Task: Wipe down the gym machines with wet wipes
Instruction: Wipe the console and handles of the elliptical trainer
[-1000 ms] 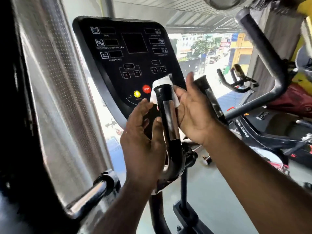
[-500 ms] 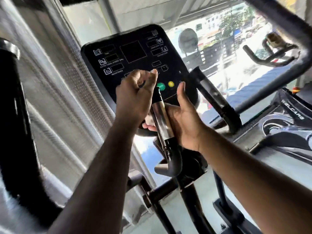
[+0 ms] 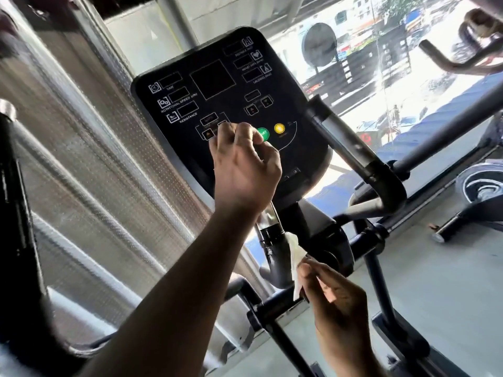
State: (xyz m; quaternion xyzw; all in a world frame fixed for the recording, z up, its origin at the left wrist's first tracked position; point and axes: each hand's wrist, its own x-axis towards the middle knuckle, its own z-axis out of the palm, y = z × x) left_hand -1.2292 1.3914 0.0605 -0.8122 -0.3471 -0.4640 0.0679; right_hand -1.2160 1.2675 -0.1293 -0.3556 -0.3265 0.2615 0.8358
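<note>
Down the handle (image 3: 275, 251) the right hand (image 3: 337, 303) has slid to its lower bend, pinching the wet wipe (image 3: 295, 257) against it; the left hand (image 3: 245, 170) grips the top. The console (image 3: 217, 85) and other machines probably remain.

Hidden under the gripping left hand (image 3: 245, 170): the top of the chrome handlebar (image 3: 268, 216), half of the green button (image 3: 263, 134) and the keys at its 9 o'clock on the console (image 3: 217, 77). Buried in the pinching right hand (image 3: 334, 297): the lower part of the wet wipe (image 3: 295, 257). Blurred and cut off at 2 o'clock: a neighbouring machine's handlebars (image 3: 449, 59). Smeared beyond telling at 9 o'clock: a dark post (image 3: 13, 213). Too small to read: console lettering at 1 o'clock.
</note>
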